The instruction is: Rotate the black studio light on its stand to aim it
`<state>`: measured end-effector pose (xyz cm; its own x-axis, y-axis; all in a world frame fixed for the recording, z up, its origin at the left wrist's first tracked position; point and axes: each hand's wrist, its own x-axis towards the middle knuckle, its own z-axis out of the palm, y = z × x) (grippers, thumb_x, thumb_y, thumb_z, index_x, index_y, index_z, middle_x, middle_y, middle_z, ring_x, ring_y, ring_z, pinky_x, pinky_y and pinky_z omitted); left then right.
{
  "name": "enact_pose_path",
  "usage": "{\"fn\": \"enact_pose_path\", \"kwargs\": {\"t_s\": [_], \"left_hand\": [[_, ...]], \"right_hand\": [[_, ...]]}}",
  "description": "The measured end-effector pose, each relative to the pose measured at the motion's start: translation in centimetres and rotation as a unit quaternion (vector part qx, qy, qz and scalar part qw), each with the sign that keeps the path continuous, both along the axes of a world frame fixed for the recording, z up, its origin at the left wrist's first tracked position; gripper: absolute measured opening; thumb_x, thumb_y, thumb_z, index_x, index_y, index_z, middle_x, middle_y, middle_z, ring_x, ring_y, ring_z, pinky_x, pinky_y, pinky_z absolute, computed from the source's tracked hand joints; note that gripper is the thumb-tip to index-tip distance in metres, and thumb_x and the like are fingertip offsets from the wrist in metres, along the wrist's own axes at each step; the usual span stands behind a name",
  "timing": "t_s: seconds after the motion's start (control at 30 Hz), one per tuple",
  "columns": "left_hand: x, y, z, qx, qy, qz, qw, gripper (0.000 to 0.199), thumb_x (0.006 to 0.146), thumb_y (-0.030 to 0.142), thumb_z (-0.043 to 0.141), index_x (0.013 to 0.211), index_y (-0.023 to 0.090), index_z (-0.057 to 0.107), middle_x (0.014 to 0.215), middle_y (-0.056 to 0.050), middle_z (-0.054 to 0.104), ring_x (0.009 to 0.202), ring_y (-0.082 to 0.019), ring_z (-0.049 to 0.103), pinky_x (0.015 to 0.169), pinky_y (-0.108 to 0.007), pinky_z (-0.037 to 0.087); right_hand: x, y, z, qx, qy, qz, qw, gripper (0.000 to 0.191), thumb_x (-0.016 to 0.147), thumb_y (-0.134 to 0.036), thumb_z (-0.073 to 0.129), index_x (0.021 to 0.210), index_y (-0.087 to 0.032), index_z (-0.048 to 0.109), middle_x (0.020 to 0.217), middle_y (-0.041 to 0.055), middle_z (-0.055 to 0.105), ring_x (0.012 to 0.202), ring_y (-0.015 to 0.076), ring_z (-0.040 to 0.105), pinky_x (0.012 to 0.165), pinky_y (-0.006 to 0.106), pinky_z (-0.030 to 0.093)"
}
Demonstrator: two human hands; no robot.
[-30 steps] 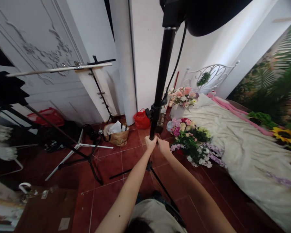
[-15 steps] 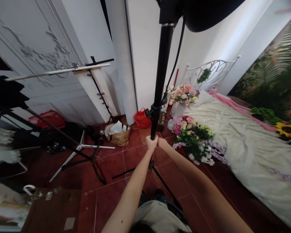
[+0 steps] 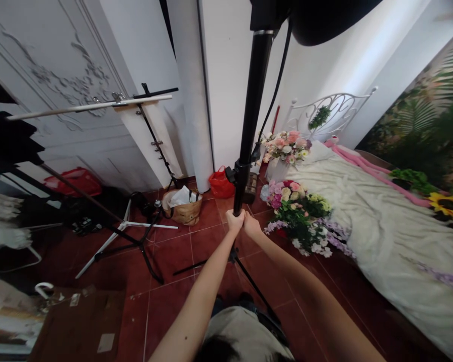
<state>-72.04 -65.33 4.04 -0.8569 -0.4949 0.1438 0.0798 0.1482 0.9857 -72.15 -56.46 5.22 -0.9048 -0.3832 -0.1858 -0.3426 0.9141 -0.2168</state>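
**Far left:** I see black cloth [image 3: 7,136] and white fabric [image 3: 3,226] hanging on a rack, with a sheet of cardboard [image 3: 79,322] lying on the floor below them.

**Back left:** A carved white door [image 3: 53,85] stands behind a long white rod [image 3: 86,107], which is clamped to a stand. A red bag [image 3: 73,181] sits low by the door.

**Left of my hands:** A white-legged tripod [image 3: 124,227] stands on the red tile floor [image 3: 173,256], near a woven basket [image 3: 181,208] stuffed with white paper. A red plastic bag [image 3: 221,184] sits just beside the base of a white column [image 3: 191,90].

**Left grip:** My left grip [image 3: 234,221] is closed around the pole.

**Right grip:** My right grip [image 3: 251,225] is closed just beside the left, also on the pole.

**Pole:** The black stand pole [image 3: 251,115] rises nearly upright in front of me, with a black softbox [image 3: 332,20] at its top.

**Right of my hands:** A bunch of artificial flowers [image 3: 298,216] lies on the floor, close to the bed [image 3: 385,236]. Another bouquet [image 3: 285,148] stands near the white headboard [image 3: 334,113].

**Far right:** A sunflower [image 3: 449,206] lies on the bed by a leafy mural [image 3: 411,115].
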Motion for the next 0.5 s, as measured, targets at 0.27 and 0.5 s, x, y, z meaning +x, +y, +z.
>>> {"fn": "enact_pose_path", "kwargs": {"t_s": [0.27, 0.5], "left_hand": [[0.1, -0.1, 0.3, -0.004, -0.012, -0.003, 1.0, 0.036, 0.061, 0.037, 0.061, 0.042, 0.017, 0.038, 0.045, 0.003, 0.035, 0.044, -0.006, 0.033, 0.043, -0.019, 0.025], [0.0, -0.3, 0.1, 0.016, -0.022, -0.011, 1.0, 0.031, 0.058, 0.037, 0.064, 0.044, 0.015, 0.047, 0.045, 0.002, 0.04, 0.045, -0.008, 0.038, 0.043, -0.019, 0.027]], "right_hand": [[-5.5, -0.2, 3.4, 0.11, -0.129, 0.109, 0.979, 0.038, 0.052, -0.012, 0.078, 0.089, -0.015, 0.07, 0.092, 0.0086, 0.07, 0.085, 0.0233, 0.065, 0.073, 0.025, 0.049], [-6.1, -0.6, 4.3, 0.123, -0.13, 0.125, 0.976, 0.039, 0.046, -0.019, 0.084, 0.083, -0.015, 0.071, 0.093, 0.0088, 0.071, 0.085, 0.0229, 0.065, 0.073, 0.024, 0.049]]}}
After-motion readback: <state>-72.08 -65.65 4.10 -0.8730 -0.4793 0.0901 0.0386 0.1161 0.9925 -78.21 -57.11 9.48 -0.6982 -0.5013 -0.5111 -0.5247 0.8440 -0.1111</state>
